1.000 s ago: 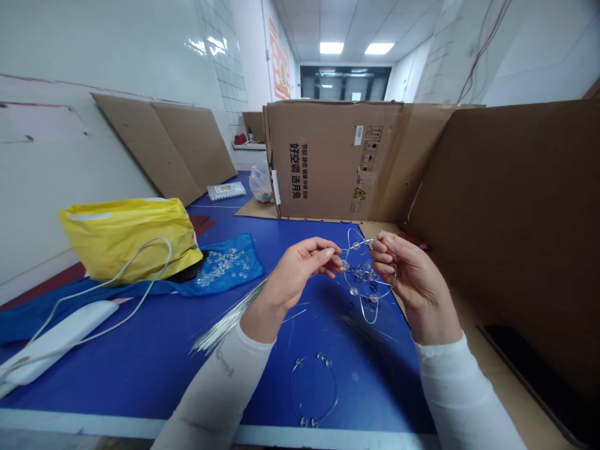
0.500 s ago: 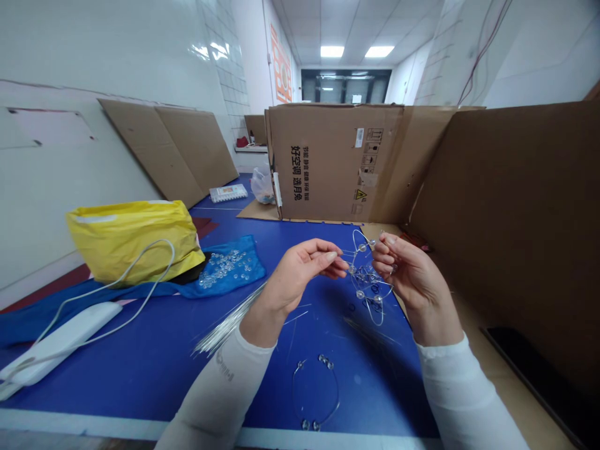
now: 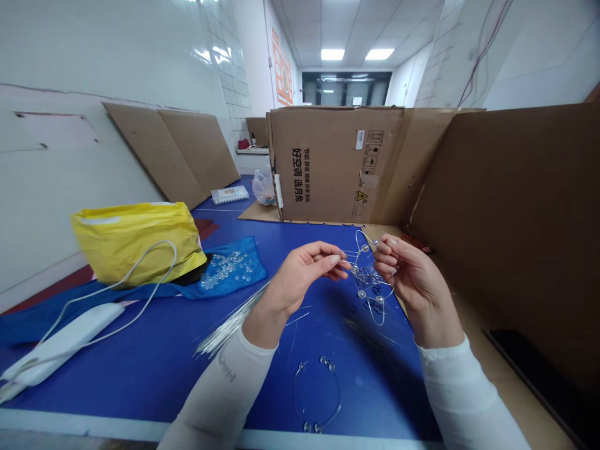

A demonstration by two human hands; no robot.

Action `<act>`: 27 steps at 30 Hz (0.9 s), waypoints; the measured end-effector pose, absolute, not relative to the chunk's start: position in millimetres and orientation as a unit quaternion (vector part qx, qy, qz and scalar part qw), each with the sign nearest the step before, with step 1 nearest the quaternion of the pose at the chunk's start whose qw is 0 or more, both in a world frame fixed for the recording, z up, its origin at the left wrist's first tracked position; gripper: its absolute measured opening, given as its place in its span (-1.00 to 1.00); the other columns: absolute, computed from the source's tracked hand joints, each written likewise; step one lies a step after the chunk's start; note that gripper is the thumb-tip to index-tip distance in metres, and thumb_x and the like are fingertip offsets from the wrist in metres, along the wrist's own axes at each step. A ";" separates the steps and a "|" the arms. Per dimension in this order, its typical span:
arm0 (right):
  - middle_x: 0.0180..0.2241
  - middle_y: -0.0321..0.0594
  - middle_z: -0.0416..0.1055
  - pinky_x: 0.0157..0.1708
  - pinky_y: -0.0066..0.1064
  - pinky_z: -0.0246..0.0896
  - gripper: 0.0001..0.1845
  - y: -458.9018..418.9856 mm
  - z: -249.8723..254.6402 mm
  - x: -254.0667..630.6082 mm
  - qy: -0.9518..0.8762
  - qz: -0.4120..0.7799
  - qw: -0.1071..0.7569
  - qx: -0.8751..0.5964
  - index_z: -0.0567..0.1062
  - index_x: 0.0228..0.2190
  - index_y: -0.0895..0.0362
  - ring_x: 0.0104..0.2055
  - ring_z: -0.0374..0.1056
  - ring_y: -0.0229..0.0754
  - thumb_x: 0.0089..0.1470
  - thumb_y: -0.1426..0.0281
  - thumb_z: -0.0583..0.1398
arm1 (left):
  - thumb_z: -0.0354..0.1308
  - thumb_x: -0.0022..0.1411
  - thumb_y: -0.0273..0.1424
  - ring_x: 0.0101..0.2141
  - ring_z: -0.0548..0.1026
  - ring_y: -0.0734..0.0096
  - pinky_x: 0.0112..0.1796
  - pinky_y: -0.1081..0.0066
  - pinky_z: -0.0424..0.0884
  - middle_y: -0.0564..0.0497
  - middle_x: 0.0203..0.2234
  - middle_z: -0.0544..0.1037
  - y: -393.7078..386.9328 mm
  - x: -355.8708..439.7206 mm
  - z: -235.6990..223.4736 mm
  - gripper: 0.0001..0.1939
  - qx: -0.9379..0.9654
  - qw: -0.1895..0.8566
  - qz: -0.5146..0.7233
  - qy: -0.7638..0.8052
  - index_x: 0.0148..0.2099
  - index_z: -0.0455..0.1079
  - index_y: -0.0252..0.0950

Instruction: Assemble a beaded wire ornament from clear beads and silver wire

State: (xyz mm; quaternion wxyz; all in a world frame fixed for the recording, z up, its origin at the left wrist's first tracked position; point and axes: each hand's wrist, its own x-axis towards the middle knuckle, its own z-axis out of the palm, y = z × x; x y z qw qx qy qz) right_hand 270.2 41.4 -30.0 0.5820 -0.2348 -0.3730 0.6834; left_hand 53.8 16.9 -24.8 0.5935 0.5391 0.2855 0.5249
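Between my two hands, above the blue table, hangs a wire ring with clear beads point(image 3: 361, 294) and looped wire petals. My left hand point(image 3: 312, 269) pinches thin wire strands at its left side, thumb against fingers. My right hand point(image 3: 407, 269) grips the upper right part of the ring, its fingers curled in; the exact spot is hidden by the fingertips. Under the held ring lies a heap of small dark wire pieces point(image 3: 375, 306). A second beaded wire loop point(image 3: 338, 387), with several clear beads on it, rests near the front edge.
A bundle of straight wires point(image 3: 229, 325) lies by my left forearm. Loose clear beads point(image 3: 225, 269) sit on blue cloth beside a yellow bag point(image 3: 135, 244). A white power strip point(image 3: 65, 340) with its cord lies left. Cardboard point(image 3: 328, 162) walls the back and right.
Both hands keep their hold on the beaded wire ring. The whole view has shifted very slightly; nothing was let go or picked up.
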 end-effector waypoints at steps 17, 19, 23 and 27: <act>-0.51 -0.38 0.24 -0.54 -0.50 0.13 -0.74 39.7 -31.3 265.4 -0.404 0.651 0.591 -0.252 0.52 -0.44 0.12 -0.52 0.11 -0.37 -0.05 0.31 0.47 | 0.41 0.20 -0.19 -0.38 0.59 0.38 -0.25 0.35 0.51 0.01 -0.44 0.64 25.7 53.8 -30.5 -0.73 0.525 0.561 0.562 0.307 -0.33 0.51 -0.29; -0.52 -0.39 0.21 -0.55 -0.51 0.10 -0.72 38.4 -29.8 264.1 -0.402 0.654 0.591 -0.248 0.49 -0.45 0.12 -0.53 0.09 -0.37 -0.05 0.31 0.48 | 0.39 0.22 -0.15 -0.37 0.59 0.39 -0.25 0.36 0.50 0.00 -0.43 0.64 25.6 53.7 -30.7 -0.71 0.528 0.561 0.559 0.308 -0.32 0.53 -0.29; -0.52 -0.40 0.17 -0.58 -0.52 0.04 -0.67 35.4 -26.8 262.8 -0.392 0.667 0.586 -0.240 0.42 -0.51 0.11 -0.52 0.06 -0.37 -0.05 0.33 0.48 | 0.38 0.24 -0.18 -0.34 0.60 0.40 -0.23 0.37 0.49 -0.03 -0.34 0.68 23.3 53.4 -29.6 -0.73 0.544 0.565 0.544 0.298 -0.19 0.58 -0.28; -0.50 -0.39 0.17 -0.58 -0.49 0.05 -0.68 35.1 -27.6 264.9 -0.393 0.666 0.588 -0.238 0.42 -0.51 0.10 -0.51 0.06 -0.36 -0.04 0.34 0.47 | 0.41 0.21 -0.31 -0.32 0.60 0.40 -0.21 0.37 0.47 -0.04 -0.28 0.68 22.1 53.9 -29.3 -0.75 0.556 0.561 0.541 0.286 -0.09 0.59 -0.28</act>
